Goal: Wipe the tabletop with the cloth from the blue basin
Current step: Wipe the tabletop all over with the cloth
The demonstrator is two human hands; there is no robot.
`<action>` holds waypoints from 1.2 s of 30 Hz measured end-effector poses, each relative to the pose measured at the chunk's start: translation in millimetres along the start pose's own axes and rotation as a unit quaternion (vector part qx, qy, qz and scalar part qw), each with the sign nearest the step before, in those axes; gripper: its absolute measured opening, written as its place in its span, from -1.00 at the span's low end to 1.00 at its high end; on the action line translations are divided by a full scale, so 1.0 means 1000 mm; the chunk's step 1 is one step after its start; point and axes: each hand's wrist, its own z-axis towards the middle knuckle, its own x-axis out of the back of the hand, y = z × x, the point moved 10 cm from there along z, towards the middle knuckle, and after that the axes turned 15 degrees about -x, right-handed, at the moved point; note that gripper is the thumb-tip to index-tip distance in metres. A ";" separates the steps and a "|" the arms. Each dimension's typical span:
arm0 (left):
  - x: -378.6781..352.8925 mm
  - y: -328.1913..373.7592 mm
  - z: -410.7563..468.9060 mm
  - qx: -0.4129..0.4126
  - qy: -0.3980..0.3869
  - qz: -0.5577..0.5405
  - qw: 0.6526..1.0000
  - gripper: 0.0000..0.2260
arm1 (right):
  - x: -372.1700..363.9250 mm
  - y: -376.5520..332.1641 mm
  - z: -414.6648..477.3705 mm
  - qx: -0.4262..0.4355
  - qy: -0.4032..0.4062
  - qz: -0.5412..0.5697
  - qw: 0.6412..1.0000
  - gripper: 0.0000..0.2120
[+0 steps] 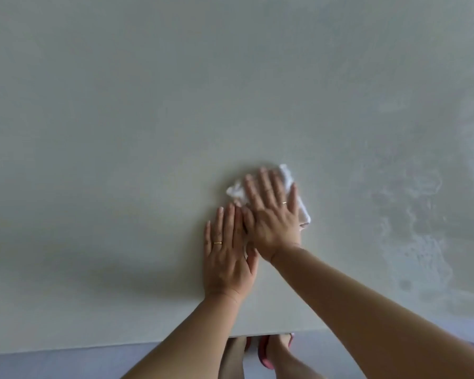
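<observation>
A white cloth (290, 181) lies flat on the pale grey tabletop (121, 132), a little right of centre. My right hand (271, 214) presses down on it with straight, spread fingers, covering most of it; cloth shows past the fingertips and along the hand's right side. My left hand (226, 253) lies flat on the table just to the left and nearer to me, its fingers straight and its forefinger side tucked under the right hand's edge. Both hands wear a ring. The blue basin is not in view.
Wet smears and streaks (416, 214) cover the right part of the tabletop. The table's near edge (93, 348) runs along the bottom, with grey floor below it. My feet in pink sandals (266, 351) stand under that edge.
</observation>
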 end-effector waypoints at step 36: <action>0.050 -0.066 0.169 0.043 0.077 0.002 0.996 -0.44 | 0.049 0.035 0.159 -0.116 0.050 0.023 0.992 -0.44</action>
